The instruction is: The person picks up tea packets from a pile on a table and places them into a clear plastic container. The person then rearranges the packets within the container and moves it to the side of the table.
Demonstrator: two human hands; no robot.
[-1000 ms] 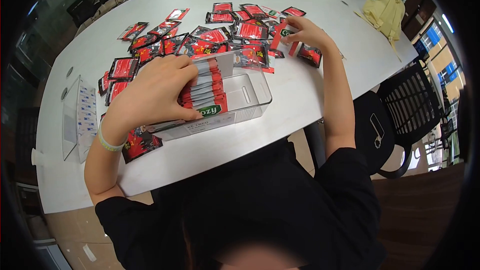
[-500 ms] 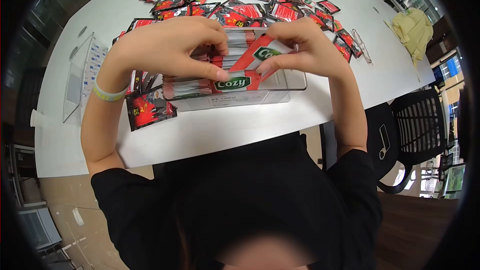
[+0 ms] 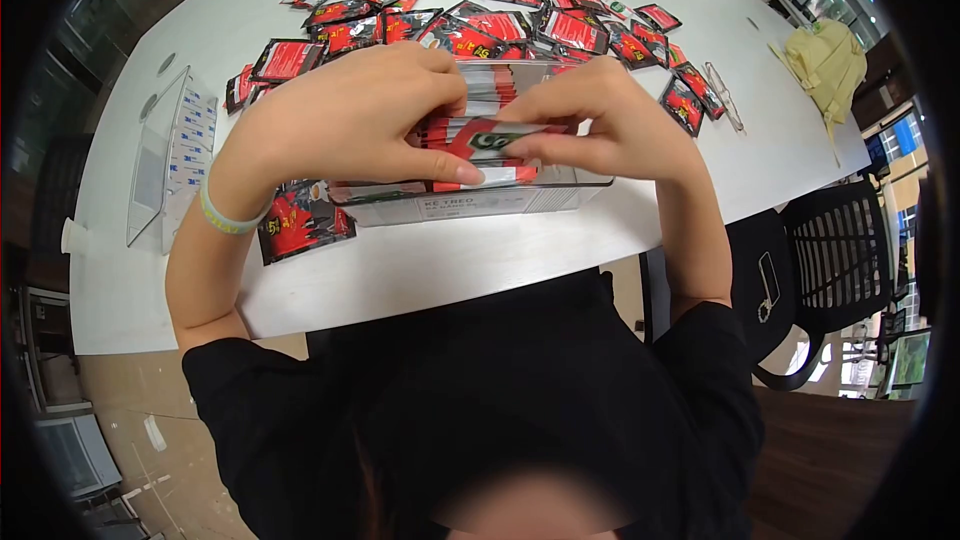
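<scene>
A clear plastic box (image 3: 500, 202) stands on the table before me, holding upright rows of red and silver sachets (image 3: 486, 80). My right hand (image 3: 605, 130) pinches a red sachet with a green label (image 3: 487, 140) between thumb and fingers, tilted over the box's inside. My left hand (image 3: 350, 115) reaches over the box's left side. Its thumb rests on a front sachet (image 3: 510, 176) and its fingers curl down behind, their tips partly hidden. Beside the box's front left corner lies a black and red sachet (image 3: 305, 223).
Many loose black and red sachets (image 3: 575, 30) are spread behind the box. A clear plastic stand (image 3: 165, 155) is at the left, glasses (image 3: 725, 98) and a yellow-green bag (image 3: 825, 65) at the right. A black chair (image 3: 835, 250) stands by the table's right edge.
The right hand has lowered its sachet into the box, and the sachet now lies flatter. The front Cozy sachet has tipped or sunk, hiding its label. My left hand has shifted slightly right and down.
</scene>
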